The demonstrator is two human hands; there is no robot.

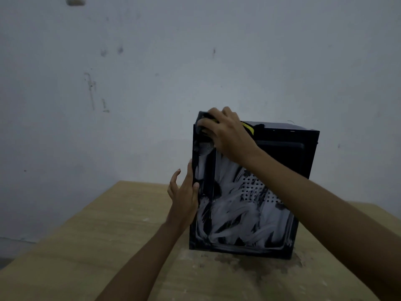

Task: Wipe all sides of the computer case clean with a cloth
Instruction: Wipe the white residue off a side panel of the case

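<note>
A case (282,153) stands upright on a wooden tabletop (108,235), its near panel streaked with white smears (234,218). The right hand (230,135) holds a cloth (206,116) against the case's upper left corner, fingers curled over it. The left hand (184,198) braces the left edge with straight fingers and the thumb on the panel. The wipe of this side looks to be under way at the top. The next move likely calls for downward strokes through the smears while the left hand steadies the case. The other sides seemingly remain to be done.
</note>
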